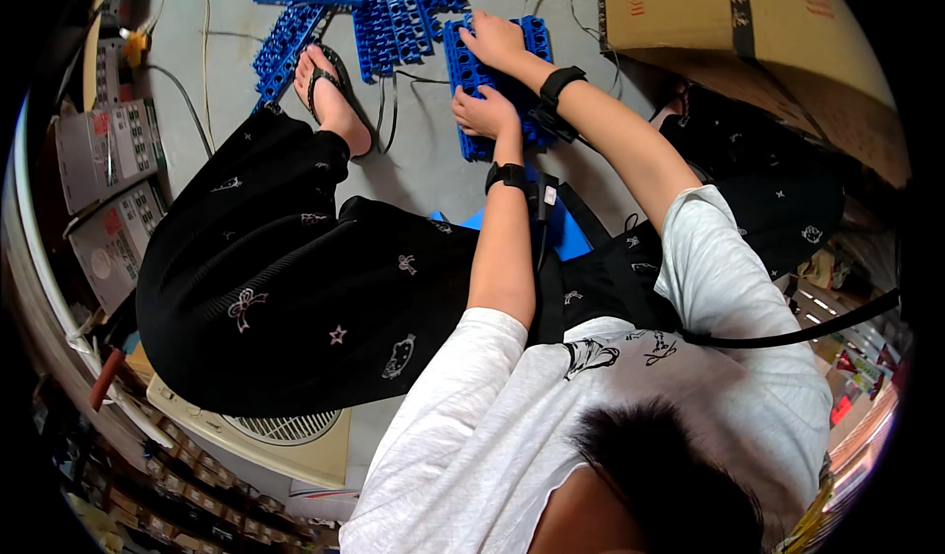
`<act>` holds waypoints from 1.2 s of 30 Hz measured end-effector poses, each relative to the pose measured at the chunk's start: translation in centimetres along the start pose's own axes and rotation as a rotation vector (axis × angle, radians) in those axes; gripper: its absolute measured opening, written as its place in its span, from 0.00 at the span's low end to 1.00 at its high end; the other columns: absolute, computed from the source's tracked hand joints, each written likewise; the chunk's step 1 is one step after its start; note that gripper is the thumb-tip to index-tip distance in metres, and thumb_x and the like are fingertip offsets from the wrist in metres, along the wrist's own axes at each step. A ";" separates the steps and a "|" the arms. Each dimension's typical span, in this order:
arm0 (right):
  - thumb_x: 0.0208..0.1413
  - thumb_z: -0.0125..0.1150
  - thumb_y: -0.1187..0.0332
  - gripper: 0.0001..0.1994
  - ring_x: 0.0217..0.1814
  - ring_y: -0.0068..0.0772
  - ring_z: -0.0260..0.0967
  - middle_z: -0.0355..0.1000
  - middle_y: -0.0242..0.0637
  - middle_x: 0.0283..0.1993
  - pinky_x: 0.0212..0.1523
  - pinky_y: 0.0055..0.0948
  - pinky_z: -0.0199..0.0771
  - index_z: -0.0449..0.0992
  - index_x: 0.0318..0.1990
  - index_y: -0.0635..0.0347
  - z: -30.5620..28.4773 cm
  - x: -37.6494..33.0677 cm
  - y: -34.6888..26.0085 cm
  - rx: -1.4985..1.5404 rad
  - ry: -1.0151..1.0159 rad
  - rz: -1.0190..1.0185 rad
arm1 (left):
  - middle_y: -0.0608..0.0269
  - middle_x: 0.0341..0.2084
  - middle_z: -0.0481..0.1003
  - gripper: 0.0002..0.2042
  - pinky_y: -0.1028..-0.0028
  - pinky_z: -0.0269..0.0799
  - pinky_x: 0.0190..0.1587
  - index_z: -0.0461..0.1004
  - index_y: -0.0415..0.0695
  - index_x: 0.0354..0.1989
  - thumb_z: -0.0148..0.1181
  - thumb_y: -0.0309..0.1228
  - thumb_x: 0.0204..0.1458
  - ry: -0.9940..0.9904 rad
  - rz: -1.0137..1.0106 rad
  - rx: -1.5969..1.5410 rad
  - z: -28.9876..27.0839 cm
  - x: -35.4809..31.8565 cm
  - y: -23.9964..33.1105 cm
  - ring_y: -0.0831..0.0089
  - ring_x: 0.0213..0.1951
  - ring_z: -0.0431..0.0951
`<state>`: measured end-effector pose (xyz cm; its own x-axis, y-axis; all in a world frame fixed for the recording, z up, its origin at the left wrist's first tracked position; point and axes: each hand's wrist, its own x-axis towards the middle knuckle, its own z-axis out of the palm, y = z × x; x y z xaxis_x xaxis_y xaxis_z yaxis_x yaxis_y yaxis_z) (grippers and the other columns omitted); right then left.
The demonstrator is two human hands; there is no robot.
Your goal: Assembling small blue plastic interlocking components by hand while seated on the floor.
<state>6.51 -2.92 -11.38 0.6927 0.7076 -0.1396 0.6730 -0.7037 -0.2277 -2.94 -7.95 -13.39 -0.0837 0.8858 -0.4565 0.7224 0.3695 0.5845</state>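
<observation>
On the grey floor (pixel 423 160), a blue plastic rack (pixel 471 71) lies under the flat-spread right hand (pixel 492 40) and the curled left hand (pixel 484 113).

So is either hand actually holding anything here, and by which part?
Both hands are on the blue plastic rack lying on the floor: the left hand curls over its near left edge, the right hand presses flat on its top. Neither lifts it.
</observation>
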 end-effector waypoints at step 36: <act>0.49 0.53 0.53 0.21 0.22 0.45 0.68 0.68 0.48 0.20 0.25 0.35 0.67 0.66 0.29 0.67 -1.9 3.0 -1.3 0.546 0.227 -0.181 | 0.49 0.37 0.69 0.12 0.68 0.68 0.37 0.61 0.34 0.42 0.38 0.31 0.56 0.000 -0.014 -1.000 -2.0 2.8 4.3 0.64 0.34 0.73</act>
<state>8.20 -0.02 -9.66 0.6582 0.7392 0.1425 0.5968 -0.3970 -0.6974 -1.41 -3.28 -10.84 -0.0877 0.8795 -0.4677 -0.1881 0.4465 0.8748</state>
